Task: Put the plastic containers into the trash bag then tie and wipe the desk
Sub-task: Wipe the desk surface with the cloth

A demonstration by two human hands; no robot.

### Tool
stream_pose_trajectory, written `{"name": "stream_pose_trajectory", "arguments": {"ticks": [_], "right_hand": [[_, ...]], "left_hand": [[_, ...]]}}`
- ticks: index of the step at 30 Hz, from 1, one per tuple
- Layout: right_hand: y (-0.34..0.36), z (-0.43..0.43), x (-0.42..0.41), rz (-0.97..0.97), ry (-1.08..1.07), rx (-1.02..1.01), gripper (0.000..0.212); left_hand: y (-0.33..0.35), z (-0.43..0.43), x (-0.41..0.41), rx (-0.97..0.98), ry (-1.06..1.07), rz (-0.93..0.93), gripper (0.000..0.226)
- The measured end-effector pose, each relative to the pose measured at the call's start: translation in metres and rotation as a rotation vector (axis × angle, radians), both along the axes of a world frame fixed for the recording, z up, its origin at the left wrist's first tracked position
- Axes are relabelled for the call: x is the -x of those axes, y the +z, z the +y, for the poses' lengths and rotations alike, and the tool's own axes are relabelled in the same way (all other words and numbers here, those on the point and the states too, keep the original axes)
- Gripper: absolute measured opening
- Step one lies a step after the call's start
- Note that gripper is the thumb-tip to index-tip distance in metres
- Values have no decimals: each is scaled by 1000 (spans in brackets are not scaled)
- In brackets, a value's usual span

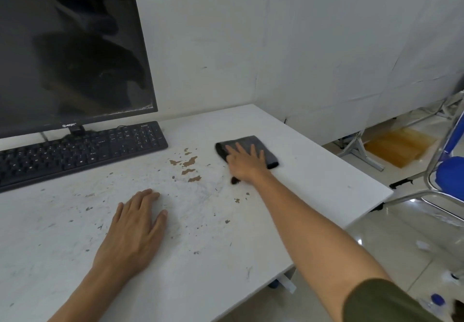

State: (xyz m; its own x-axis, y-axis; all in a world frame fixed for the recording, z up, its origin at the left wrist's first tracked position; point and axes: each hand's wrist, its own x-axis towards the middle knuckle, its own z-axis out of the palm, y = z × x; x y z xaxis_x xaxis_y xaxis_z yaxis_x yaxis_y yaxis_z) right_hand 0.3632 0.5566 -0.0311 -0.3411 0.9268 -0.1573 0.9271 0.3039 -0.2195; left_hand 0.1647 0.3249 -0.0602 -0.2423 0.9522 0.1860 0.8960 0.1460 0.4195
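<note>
A dark grey cloth (248, 148), folded into a rough rectangle with a darker rolled edge on its left side, lies flat on the white bench (313, 171) toward the far right part of the top, well apart from the front edge. The right hand (244, 164) presses down on it with the palm flat and the fingers spread across the cloth's near half; its grip is open, nothing pinched between fingers and thumb. A small dark bit of the cloth shows under the heel of that hand.

The left hand (134, 226) rests palm down on the bare bench nearer the person, fingers together, its grip open and holding nothing.

Between the two hands the bench surface is worn: brown patches (189, 162) where the white coating has chipped away, plus scattered specks and fine scratches.

A black keyboard (80, 149) sits at the back left, just beside the foot of a dark, switched-off monitor (70, 57). To the right of the bench, a blue chair (449, 173) with a metal frame stands on the tiled floor.
</note>
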Motion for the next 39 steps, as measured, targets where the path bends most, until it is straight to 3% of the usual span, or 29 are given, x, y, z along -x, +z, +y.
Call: {"name": "stream_pose_trajectory", "arguments": {"ticks": [4, 9, 16, 20, 24, 33, 39], "right_hand": [[-4, -54, 51, 13, 293, -11, 56], [-10, -125, -9, 83, 491, -43, 53], [-9, -78, -91, 43, 136, -86, 54], [-9, -22, -63, 61, -120, -50, 55], [-6, 7, -5, 41, -113, 0, 56], [-2, -29, 92, -24, 309, -2, 56], [-1, -106, 46, -45, 676, 11, 56]], "left_hand": [[1, -2, 0, 5, 15, -16, 51], [5, -2, -2, 4, 34, -46, 49], [1, -4, -2, 5, 13, 15, 49], [0, -4, -7, 5, 23, 9, 50], [6, -6, -10, -3, 40, -31, 52], [5, -2, -7, -36, 103, -4, 55], [11, -16, -7, -100, 192, 29, 60]]}}
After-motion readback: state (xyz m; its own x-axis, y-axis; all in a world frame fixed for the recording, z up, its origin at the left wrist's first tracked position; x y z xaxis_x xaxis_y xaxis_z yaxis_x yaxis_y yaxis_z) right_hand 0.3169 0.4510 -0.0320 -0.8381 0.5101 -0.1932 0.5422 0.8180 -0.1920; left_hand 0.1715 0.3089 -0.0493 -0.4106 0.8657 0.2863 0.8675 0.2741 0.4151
